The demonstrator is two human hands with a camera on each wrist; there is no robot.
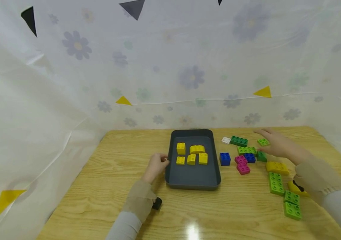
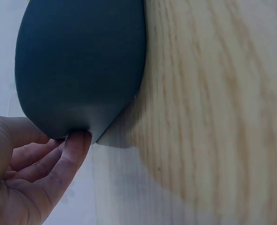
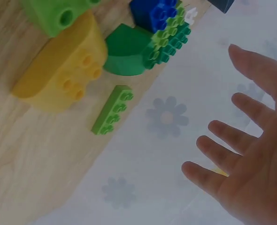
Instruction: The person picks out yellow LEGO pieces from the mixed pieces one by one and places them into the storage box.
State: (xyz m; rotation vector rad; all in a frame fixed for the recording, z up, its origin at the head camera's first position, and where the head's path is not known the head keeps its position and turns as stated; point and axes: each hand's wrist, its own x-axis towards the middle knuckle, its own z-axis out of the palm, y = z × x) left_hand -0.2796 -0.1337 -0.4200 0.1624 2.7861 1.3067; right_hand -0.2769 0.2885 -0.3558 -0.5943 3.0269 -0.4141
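My left hand point(image 1: 156, 165) is at the left side of a dark grey tray point(image 1: 192, 177), pinching its rim between thumb and fingers. In the left wrist view the fingertips point(image 2: 80, 140) bend against the tray's edge. Several yellow toy bricks point(image 1: 197, 149) stand inside the tray. Over the far right of the table hovers my right hand point(image 1: 273, 144), fingers spread and holding nothing. Nearest to it are a flat light green brick point(image 3: 112, 110) and a dark green curved brick point(image 3: 129, 50).
Right of the tray lie a blue brick point(image 1: 225, 159), pink bricks point(image 1: 242, 164), a long dark green brick point(image 1: 239, 141) and a white piece point(image 1: 225, 140). A yellow rounded brick point(image 1: 277, 168) and light green bricks point(image 1: 276, 183) lie nearer. A patterned curtain point(image 1: 170, 83) hangs behind the table.
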